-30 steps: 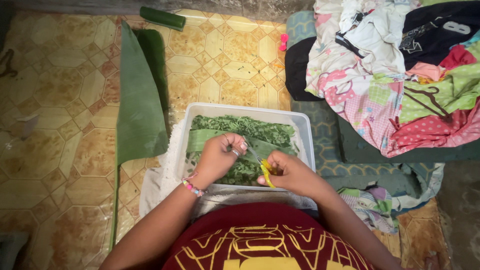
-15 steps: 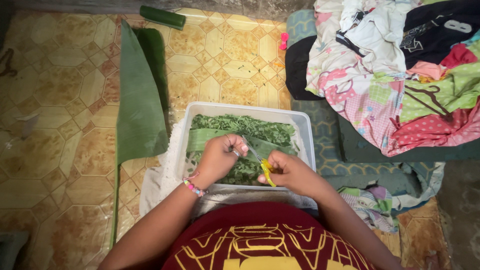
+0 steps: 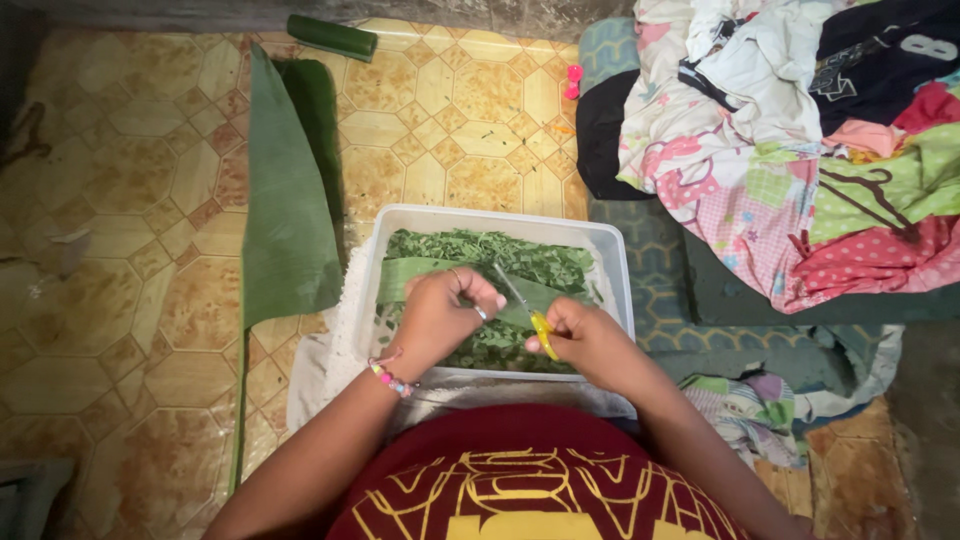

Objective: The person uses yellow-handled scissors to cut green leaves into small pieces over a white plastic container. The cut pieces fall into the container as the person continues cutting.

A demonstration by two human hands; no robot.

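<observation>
Head view. A white tub (image 3: pixel 612 262) on the tiled floor (image 3: pixel 130 200) serves as landmark; it is filled with chopped green leaf bits (image 3: pixel 480 247). Over the tub, the left hand (image 3: pixel 440 315) — grip clenched on a leaf strip (image 3: pixel 420 275) that lies across the tub's middle — pinches the strip near its centre. Just right of it, the right hand (image 3: pixel 590 345) grasps yellow-handled scissors (image 3: pixel 527 305), blades pointing up toward the strip's cut end; whether the blades are parted cannot be told. A beaded bracelet (image 3: pixel 390 378) circles the left wrist at the tub's near rim. Left of the tub lies a long banana leaf (image 3: pixel 285 200); beyond it, at the far wall, a rolled leaf (image 3: pixel 332 36). Right of the tub — a heap of clothes (image 3: pixel 800 150). A white cloth (image 3: pixel 320 370) lies under the tub.
</observation>
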